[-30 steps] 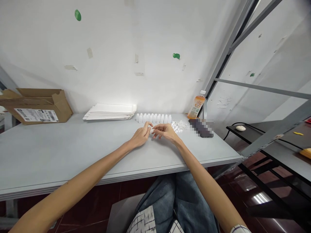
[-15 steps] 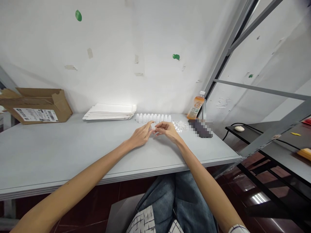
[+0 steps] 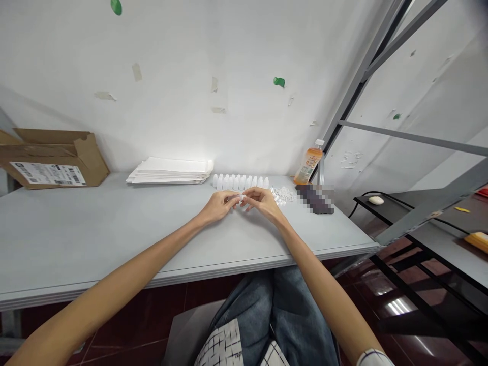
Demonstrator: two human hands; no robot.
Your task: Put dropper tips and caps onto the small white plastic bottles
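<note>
My left hand (image 3: 219, 206) is closed, its thumb and fingers pinching a small white plastic bottle (image 3: 241, 197) that lies sideways between the hands. Most of this bottle is hidden by fingers. From the other side my right hand (image 3: 262, 202) grips its top end with curled fingertips; whether a cap or tip sits there is too small to tell. Right behind the hands stand rows of small white bottles (image 3: 236, 182), upright. A pile of small white and clear plastic pieces (image 3: 282, 195) lies just right of my right hand.
A stack of white sheets (image 3: 170, 170) lies against the wall, with an open cardboard box (image 3: 57, 160) further left. An orange drink bottle (image 3: 308, 165) and a dark blurred item (image 3: 314, 198) are at the right. A metal frame (image 3: 346, 112) rises beyond the grey table (image 3: 125, 229).
My left fingers have come down and closed more tightly around the small bottle. Both hands stay together at the same spot. The view has tilted slightly.
</note>
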